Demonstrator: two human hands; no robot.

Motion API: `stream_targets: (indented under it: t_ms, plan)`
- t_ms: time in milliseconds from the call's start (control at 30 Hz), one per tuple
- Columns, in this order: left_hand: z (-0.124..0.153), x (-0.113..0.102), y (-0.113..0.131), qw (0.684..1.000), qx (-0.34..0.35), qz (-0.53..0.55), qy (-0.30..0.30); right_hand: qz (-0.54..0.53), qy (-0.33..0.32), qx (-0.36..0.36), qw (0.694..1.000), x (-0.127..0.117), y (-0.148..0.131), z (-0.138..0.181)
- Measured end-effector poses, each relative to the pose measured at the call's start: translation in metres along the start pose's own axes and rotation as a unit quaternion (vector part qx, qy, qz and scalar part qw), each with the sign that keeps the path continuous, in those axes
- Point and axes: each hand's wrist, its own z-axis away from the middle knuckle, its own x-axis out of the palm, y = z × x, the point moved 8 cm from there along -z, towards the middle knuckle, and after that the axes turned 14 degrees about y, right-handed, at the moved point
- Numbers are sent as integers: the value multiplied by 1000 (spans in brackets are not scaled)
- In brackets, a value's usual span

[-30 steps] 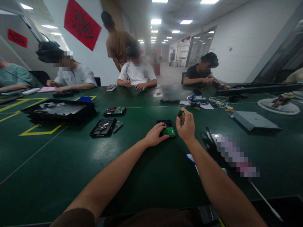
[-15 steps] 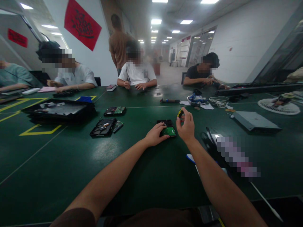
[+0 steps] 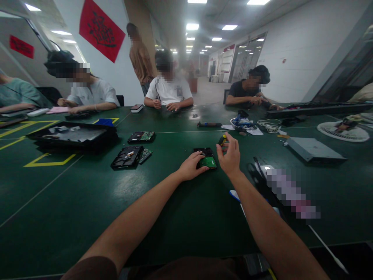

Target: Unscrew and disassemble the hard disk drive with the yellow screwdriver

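In the head view, my left hand (image 3: 192,166) steadies a hard drive (image 3: 209,162) on the table, its thumb along the near edge and its fingers over the left side. The drive is dark with a green circuit board facing up; part of it is hidden under the fingers. Just right of it, my right hand (image 3: 231,155) is raised, fingertips closed round a small screwdriver (image 3: 223,139) with a yellow and black handle. The screwdriver's tip cannot be made out. To the left lie another hard drive (image 3: 141,137), a black casing (image 3: 127,157) and a loose circuit board (image 3: 145,155).
A stack of black trays (image 3: 72,138) stands at the left. On the right are a grey metal box (image 3: 316,149), a white fan grille (image 3: 342,131), cables (image 3: 269,125) and a long dark object with a blurred surface. Several people sit across the green table (image 3: 163,217).
The screwdriver's handle has turned in my right hand and shows less yellow; the fingers have shifted slightly. My left hand and the hard drive stay put. A standing person in the background moved left.
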Motion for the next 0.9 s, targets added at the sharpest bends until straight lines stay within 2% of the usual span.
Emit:
stream_targets:
  t_ms: [900]
  plan:
    - [0, 2, -1, 1000, 2, -3, 0, -4, -2, 0, 1000, 0, 1, 0]
